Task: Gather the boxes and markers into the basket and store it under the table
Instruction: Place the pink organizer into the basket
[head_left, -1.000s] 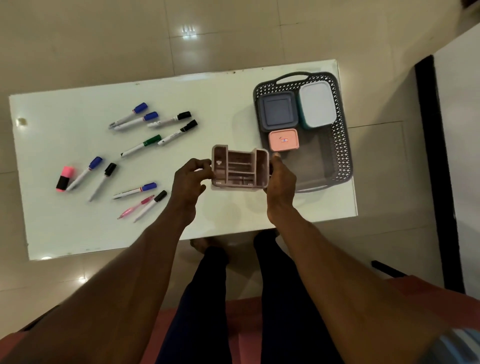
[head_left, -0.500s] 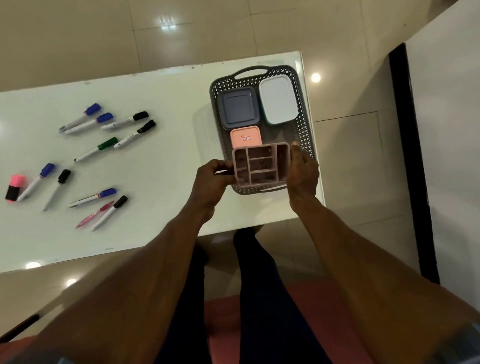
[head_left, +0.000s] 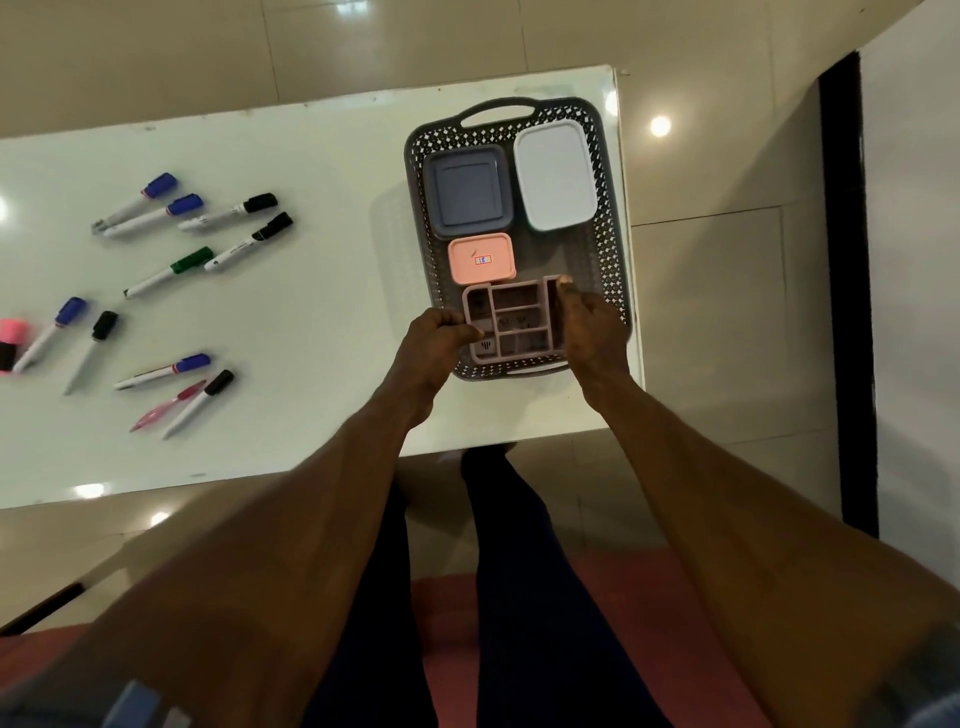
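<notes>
- We look down from head height at a white table with a grey basket at its right end; we place everything else by that basket.
- Our left hand curls its fingers round the left end of a pink organiser, an open box split into small compartments.
- Our right hand grips the organiser's right end, with a fingertip over its far right corner.
- The organiser sits over the near part of the basket, inside its rim. We cannot tell whether it touches the basket floor.
- Just beyond the organiser, inside the basket, lies a small orange box with a little label on its lid.
- At the far left of the basket is a grey-blue box, square and lidded.
- At the far right of the basket is a white box, taller than it is wide, just beside the grey-blue one.
- Well to the left of the basket, loose on the table, lie the markers: several with blue caps, several with black, one with a green cap.
- Among them, nearer us, is a thin pink pen.
- Farthest from the basket, at the picture's left edge, is a pink highlighter, partly cut off.
- Below the table edge we see our dark trouser legs.
</notes>
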